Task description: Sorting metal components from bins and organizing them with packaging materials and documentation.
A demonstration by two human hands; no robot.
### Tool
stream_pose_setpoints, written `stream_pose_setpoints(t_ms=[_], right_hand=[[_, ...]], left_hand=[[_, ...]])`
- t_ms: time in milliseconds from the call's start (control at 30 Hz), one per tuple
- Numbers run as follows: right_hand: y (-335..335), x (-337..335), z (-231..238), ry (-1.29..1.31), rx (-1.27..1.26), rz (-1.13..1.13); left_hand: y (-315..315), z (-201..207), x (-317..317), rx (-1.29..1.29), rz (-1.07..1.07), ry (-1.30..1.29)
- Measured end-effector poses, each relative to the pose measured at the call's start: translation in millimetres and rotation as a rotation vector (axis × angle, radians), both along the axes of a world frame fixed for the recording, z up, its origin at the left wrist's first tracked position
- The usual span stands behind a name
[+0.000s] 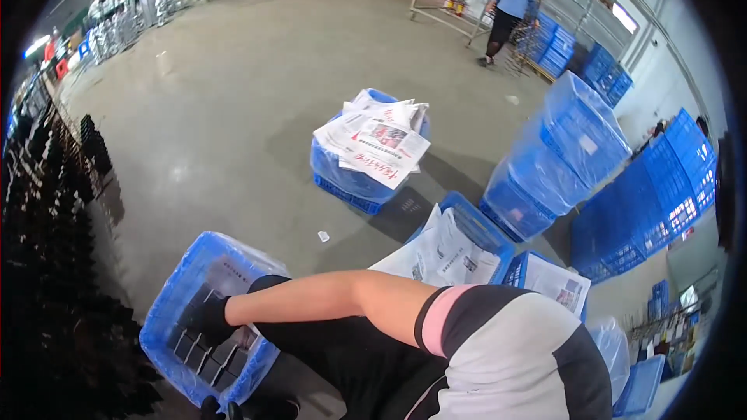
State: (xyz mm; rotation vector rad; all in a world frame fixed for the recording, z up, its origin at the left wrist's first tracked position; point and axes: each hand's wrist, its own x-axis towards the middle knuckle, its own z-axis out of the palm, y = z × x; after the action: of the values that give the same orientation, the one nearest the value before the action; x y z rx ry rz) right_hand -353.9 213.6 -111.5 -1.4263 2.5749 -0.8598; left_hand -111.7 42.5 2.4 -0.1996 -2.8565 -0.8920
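Note:
My right arm reaches across to the left, its black-gloved hand [208,320] down inside a blue plastic crate [167,295] lined with clear film. Beneath that hand, dark flat pieces with thin pale edges [204,362] stand in rows; their exact kind is unclear. The glove blends into the dark contents, so its grip does not show. At the bottom edge of the picture, two black-gloved fingertips of my left hand [222,409] show apart beside the crate's near rim. The rest of that hand is cut off.
Ahead stands a film-lined blue crate [350,198] topped with newspapers [381,140]. More paper-covered crates [475,214] sit near my right arm. Stacked blue crates [545,159] rise at the right. A person [511,8] walks at the far right. Dark stacked pieces [54,264] line the left.

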Motion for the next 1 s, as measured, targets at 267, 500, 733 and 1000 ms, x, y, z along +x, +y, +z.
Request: stream_pose_setpoints(t_ms=[267, 500, 733, 1000], right_hand=[[12, 1, 34, -0.198, 0.442, 0.051], [10, -1, 23, -0.093, 0.341, 0.066], [1, 1, 19, -0.126, 0.308, 0.081], [-1, -4, 9, -0.154, 0.335, 0.089]], left_hand=[[-8, 6, 14, -0.100, 0.005, 0.112], [13, 32, 12, -0.048, 0.420, 0.284], [5, 31, 25, 0.287, 0.612, 0.172], [17, 37, 19, 0.253, 0.633, 0.099]])
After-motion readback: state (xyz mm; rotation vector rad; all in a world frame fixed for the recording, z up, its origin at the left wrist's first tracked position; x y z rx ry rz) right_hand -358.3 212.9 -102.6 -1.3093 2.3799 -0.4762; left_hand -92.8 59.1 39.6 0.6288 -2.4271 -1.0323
